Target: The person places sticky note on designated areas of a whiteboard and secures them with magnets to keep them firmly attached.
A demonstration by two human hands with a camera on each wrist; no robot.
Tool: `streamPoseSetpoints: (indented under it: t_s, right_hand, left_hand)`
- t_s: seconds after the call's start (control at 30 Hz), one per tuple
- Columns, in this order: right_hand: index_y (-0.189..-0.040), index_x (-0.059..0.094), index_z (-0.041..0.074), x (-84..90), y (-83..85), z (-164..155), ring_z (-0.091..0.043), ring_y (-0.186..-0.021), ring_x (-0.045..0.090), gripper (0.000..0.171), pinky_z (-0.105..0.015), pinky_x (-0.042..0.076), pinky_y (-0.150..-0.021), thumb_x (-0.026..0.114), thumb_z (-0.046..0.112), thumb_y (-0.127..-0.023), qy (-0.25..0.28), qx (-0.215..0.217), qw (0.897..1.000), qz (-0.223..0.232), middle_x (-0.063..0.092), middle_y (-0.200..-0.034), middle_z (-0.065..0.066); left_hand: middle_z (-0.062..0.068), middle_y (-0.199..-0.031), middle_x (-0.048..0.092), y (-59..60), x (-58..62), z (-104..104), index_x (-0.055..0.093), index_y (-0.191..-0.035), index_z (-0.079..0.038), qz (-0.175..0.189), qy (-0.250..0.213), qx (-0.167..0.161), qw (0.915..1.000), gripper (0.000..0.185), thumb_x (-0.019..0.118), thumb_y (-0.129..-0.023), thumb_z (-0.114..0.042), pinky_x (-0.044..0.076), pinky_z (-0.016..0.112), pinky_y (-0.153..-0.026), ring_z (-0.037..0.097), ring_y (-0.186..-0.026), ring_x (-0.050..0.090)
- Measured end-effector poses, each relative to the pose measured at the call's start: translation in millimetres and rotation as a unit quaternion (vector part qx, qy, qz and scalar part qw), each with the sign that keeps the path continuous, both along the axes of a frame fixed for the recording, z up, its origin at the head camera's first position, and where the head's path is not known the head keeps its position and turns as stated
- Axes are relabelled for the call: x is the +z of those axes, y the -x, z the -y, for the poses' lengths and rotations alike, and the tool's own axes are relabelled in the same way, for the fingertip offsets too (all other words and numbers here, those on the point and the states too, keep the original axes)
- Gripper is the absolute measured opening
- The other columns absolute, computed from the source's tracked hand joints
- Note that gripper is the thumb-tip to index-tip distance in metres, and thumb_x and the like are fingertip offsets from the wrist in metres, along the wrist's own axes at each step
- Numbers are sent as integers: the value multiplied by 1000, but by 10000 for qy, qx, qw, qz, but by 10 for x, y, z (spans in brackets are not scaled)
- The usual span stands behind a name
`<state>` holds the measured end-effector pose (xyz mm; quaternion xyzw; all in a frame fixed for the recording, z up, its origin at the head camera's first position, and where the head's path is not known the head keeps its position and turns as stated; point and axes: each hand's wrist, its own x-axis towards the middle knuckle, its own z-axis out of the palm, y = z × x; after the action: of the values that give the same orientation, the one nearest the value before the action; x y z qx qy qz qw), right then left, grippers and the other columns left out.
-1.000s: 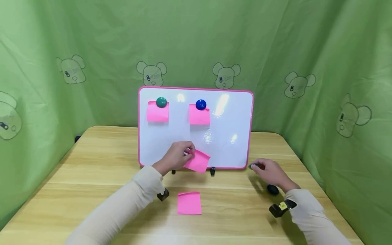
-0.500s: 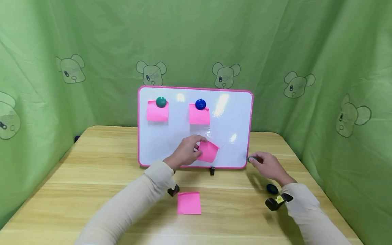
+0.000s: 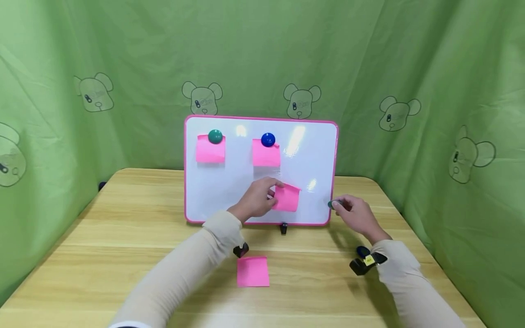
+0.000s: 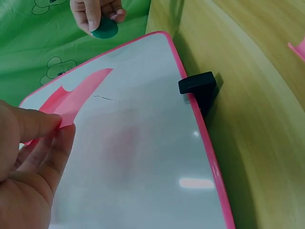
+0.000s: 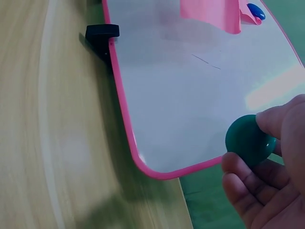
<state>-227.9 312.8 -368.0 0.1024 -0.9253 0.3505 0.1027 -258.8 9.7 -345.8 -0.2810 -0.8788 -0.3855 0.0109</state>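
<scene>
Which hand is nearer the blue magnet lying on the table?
Right. The right hand hovers just above and behind the blue magnet; the left hand is far left at the whiteboard, holding a pink note.

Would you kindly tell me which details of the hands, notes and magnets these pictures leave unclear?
- Head view: the right hand covers most of the green magnet it pinches.
- Head view: whether the pink note held by the left hand touches the whiteboard cannot be told.
- Head view: a dark blue thing on the table is half hidden by the right wrist.
- Right wrist view: the table is blurred.
</scene>
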Motion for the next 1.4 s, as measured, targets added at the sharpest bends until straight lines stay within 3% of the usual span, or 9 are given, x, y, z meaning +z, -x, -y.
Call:
streamPoseSetpoints:
  t_s: [0.2,0.43,0.63,0.77,1.03,1.4]
  right_hand:
    - [-110,57,-5,16,47,38,-35,-88,64,31,-24,53,-68,54,25,-100,378,-242,9990,63,65,-98,-22]
    - [-109,58,-4,58,117,64,-36,-89,64,35,-24,54,-70,58,29,-98,714,-340,9969,28,64,-99,-21]
    - [-112,61,-3,85,197,79,-29,-86,66,41,-25,56,-72,59,35,-97,930,-418,9948,-43,63,-101,-19]
    - [-114,61,-3,120,244,96,-21,-82,67,40,-22,56,-70,60,33,-96,1040,-437,9936,-90,63,-102,-19]
    - [-115,60,-3,242,305,150,-20,-82,67,33,-21,56,-70,59,25,-98,1108,-322,9931,-225,61,-101,-18]
    - [-118,58,-5,354,346,247,-7,-78,65,38,-21,55,-74,61,26,-96,1627,-256,9862,-151,57,-102,-18]
  left_hand:
    - [9,-130,55,38,50,-67,61,-127,-6,35,-24,44,10000,35,63,-92,-4,53,18,-74,17,-102,64]
    - [7,-123,60,94,105,-169,63,-119,-5,1,-203,133,9997,28,65,-91,-5,53,18,-77,16,-103,64]
    - [5,-114,63,134,135,-240,65,-113,-5,54,-319,232,9992,22,66,-91,-6,53,17,-75,16,-101,64]
    - [5,-117,61,163,164,-273,63,-117,-5,26,-325,243,9992,27,67,-90,-6,53,16,-72,16,-100,64]
    - [5,-121,58,217,276,-338,60,-126,-6,-50,-347,436,9984,39,68,-88,-4,52,17,-67,14,-92,62]
    - [5,-137,52,248,336,-437,53,-139,-10,-152,-178,502,9985,51,64,-90,-3,51,15,-68,14,-96,61]
